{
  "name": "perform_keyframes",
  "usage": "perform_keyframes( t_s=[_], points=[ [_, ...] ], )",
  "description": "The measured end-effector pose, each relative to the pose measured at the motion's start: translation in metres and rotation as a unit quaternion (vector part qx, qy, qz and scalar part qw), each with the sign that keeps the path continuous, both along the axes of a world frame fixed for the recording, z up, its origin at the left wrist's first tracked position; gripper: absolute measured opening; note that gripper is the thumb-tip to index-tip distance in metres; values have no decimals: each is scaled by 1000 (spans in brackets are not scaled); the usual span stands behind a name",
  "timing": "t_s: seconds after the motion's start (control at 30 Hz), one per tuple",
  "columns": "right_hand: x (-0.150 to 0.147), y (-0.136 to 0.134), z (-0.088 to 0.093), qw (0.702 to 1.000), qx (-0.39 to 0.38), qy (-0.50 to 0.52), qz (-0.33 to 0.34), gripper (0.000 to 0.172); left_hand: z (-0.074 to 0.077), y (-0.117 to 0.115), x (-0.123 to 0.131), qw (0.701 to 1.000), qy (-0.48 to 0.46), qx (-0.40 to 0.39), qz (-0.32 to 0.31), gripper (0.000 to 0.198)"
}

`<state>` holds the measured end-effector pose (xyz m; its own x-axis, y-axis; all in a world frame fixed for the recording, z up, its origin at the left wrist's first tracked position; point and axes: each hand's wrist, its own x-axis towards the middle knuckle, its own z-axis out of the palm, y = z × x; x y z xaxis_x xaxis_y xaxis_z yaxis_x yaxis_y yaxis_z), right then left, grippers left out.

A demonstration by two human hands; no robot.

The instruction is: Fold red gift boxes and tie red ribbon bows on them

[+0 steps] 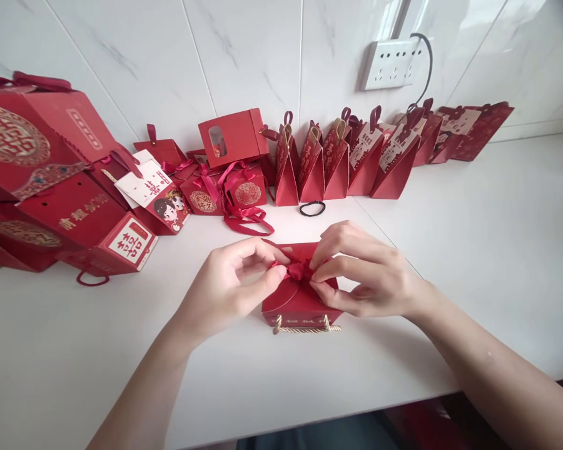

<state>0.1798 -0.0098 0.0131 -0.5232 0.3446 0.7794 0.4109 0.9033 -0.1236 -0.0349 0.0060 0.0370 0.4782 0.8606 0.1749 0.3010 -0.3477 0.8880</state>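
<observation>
A red gift box (291, 304) with a gold rope handle (304, 329) on its near side sits on the white table before me. On its top lies a red ribbon bow (299, 270). My left hand (237, 278) pinches the bow's left side between thumb and forefinger. From the right, my right hand (363, 269) has its fingertips closed on the bow's right side. The right fingers partly cover the top of the box.
Triangular red gift boxes (335, 162) with loop handles stand along the tiled wall. Larger red boxes (60, 156) are stacked at left, beside ribbon-tied boxes (248, 194). A black hair tie (312, 209) lies behind the work. A power socket (391, 64) with a cable is on the wall.
</observation>
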Motion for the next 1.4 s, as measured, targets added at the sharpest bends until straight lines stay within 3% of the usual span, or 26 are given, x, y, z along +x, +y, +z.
perform_keyframes(
  t_s=[0.13, 0.3, 0.37, 1.03, 1.13, 1.2, 1.27, 1.33, 1.4],
  points=[
    [1, -1, 2, 1000, -27, -6, 9, 15, -3, 1, -4, 999, 19, 10, -33, 18],
    [7, -3, 6, 977, -208, 11, 39, 18, -3, 2, -7, 995, 90, 32, -15, 20],
    [10, -3, 7, 969, -242, 11, 38, 18, -4, 3, -7, 994, 104, 33, -13, 20],
    [29, 1, 17, 943, -329, -39, 20, 19, -8, 13, -16, 987, 157, 15, -40, 25],
    [30, 3, 17, 940, -339, -9, 30, 11, -9, 14, -15, 986, 158, 10, -51, 24],
    [30, 4, 19, 934, -355, 42, 8, 20, -8, 15, -15, 986, 154, 13, -59, 25],
    [30, 4, 21, 903, -420, 73, -45, 36, -6, 15, -16, 986, 158, 24, -55, 27],
    [31, 2, 25, 846, -523, 52, -89, 45, -4, 15, -16, 984, 171, 37, -43, 29],
    [31, 0, 27, 790, -606, 8, -92, 50, -1, 16, -17, 982, 179, 48, -32, 29]
  ],
)
